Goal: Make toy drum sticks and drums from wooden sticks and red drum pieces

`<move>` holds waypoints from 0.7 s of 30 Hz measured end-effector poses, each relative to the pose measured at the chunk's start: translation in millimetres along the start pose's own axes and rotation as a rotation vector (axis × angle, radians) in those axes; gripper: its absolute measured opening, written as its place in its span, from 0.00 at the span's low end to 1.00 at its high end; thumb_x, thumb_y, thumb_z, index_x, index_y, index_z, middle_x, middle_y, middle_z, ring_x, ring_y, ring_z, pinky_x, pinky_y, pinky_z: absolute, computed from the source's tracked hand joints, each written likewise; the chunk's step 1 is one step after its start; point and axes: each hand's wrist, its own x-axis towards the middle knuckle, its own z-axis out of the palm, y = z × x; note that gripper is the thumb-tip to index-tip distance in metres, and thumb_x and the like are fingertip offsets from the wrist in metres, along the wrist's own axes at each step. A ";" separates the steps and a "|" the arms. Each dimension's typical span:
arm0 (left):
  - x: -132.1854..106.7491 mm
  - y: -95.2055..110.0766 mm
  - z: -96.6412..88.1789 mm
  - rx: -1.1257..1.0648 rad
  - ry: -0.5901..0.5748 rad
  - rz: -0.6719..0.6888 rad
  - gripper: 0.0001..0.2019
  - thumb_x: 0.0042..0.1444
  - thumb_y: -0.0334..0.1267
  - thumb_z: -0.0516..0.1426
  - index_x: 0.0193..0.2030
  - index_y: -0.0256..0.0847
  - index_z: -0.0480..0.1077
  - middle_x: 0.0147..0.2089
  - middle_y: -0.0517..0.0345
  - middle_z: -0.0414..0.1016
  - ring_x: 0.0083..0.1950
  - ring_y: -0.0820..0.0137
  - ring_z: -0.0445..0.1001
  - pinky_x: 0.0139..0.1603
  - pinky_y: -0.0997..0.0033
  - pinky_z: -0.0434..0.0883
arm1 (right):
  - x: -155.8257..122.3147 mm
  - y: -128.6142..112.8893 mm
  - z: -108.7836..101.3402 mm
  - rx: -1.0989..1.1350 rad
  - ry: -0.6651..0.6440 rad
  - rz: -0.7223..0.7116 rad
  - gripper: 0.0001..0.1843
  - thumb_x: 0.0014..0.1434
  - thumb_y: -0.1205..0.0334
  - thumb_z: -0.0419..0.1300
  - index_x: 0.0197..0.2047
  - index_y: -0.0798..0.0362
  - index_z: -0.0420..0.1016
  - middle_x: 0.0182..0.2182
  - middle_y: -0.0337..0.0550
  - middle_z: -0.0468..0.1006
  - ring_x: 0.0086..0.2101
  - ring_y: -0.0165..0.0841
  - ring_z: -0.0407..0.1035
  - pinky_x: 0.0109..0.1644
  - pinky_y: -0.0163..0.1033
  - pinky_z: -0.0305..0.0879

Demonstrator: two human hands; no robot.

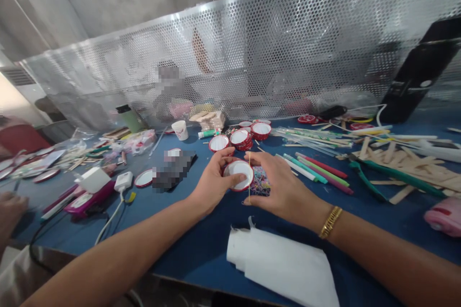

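My left hand (209,183) is closed around a round, red-rimmed piece (236,168) with a white face, its thumb lying across that face. It looks like a lid or a short stack of lids. Between the thumb and fingers of my right hand (288,187) a thin yellow rubber band (249,180) is stretched upright, at the right edge of the round piece. Partly hidden behind the right hand lies a heap of many-coloured rubber bands (260,181). A rolled white sheet (284,264) rests on the table below my hands.
Stacks of similar red-rimmed rounds (240,139) stand beyond my hands, near a paper cup (179,130). On the right lie coloured pens (324,168), green-handled pliers (367,180) and wooden sticks (428,163). A perforated metal screen (230,57) runs behind. Another person's hand (12,211) shows at left.
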 end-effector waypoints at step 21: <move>-4.4 4.1 -1.4 0.277 -0.086 -0.145 0.10 0.54 0.40 0.62 0.38 0.38 0.68 0.29 0.63 0.69 0.28 0.74 0.62 0.29 0.74 0.60 | 0.4 5.9 1.6 0.040 0.018 0.004 0.37 0.49 0.54 0.70 0.59 0.47 0.58 0.53 0.50 0.73 0.52 0.47 0.70 0.57 0.56 0.59</move>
